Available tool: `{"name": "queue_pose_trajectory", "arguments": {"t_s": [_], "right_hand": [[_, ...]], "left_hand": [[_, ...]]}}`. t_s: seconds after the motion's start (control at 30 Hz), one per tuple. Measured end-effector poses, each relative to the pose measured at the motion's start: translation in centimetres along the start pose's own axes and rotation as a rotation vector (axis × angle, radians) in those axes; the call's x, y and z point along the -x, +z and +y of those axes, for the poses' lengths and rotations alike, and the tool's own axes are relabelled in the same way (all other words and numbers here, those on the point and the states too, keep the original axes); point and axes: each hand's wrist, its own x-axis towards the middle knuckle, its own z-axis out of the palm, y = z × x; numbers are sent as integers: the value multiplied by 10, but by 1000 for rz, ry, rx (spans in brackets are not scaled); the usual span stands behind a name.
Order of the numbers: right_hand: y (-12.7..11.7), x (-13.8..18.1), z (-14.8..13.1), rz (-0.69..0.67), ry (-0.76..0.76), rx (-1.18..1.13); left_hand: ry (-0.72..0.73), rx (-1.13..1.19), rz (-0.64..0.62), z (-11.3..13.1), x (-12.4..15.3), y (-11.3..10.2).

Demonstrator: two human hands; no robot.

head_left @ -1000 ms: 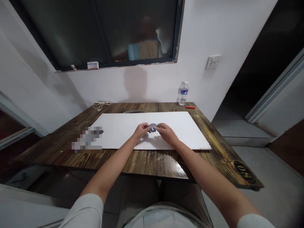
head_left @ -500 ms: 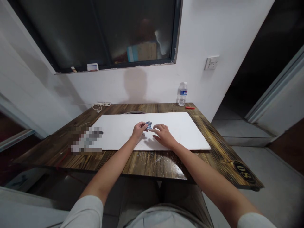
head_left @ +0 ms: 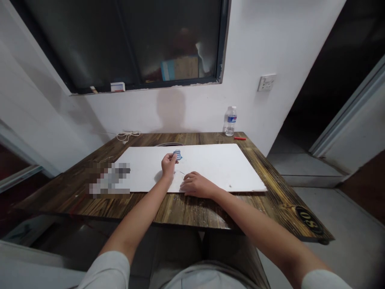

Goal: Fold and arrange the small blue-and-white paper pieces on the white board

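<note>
My left hand point(head_left: 169, 163) is raised over the white board point(head_left: 219, 164), its fingers closed on a small flat blue piece with pale stripes point(head_left: 178, 155). Part of that piece is covered by my thumb and fingers. Lower and to the right, my right hand point(head_left: 197, 184) is at the board's near edge with its fingers bent and close together. A thin dark sliver point(head_left: 182, 173) shows just beyond its fingertips; its kind is too small to make out, and the inside of the hand is hidden.
The board lies on a dark wooden table point(head_left: 255, 160). At the back stand a water bottle point(head_left: 231, 121) and, beside it, a red stick-like object point(head_left: 240, 139). A white cable point(head_left: 128, 135) lies back left; a pixelated patch covers things at left.
My left hand has moved left and slightly up with the blue piece. My right hand has come down and left, away from it, to the board's near edge, its fingers now bent together.
</note>
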Motion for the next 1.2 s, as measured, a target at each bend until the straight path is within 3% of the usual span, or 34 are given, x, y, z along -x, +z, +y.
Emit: {"name": "queue_pose_trajectory", "arguments": {"t_s": [0.3, 0.53, 0.63, 0.73, 0.9, 1.03, 1.2], "right_hand": [[3, -3, -5, 48, 5, -30], [-1, 3, 5, 121, 138, 3], [-1, 5, 10, 262, 283, -80], [-2, 8, 16, 469, 534, -222], [-7, 15, 24, 747, 881, -519], [-7, 17, 26, 750, 931, -553], [0, 17, 30, 705, 897, -549]], "left_hand": [[-8, -26, -42, 0, 2, 1], [-5, -69, -129, -3, 1, -1], [-24, -73, -195, -3, 3, 1], [-49, -72, -301, -1, 7, 3], [-115, -82, -559, 5, 16, 5], [-142, -87, -739, 9, 21, 4], [-126, -115, -763, 13, 23, 2]]}}
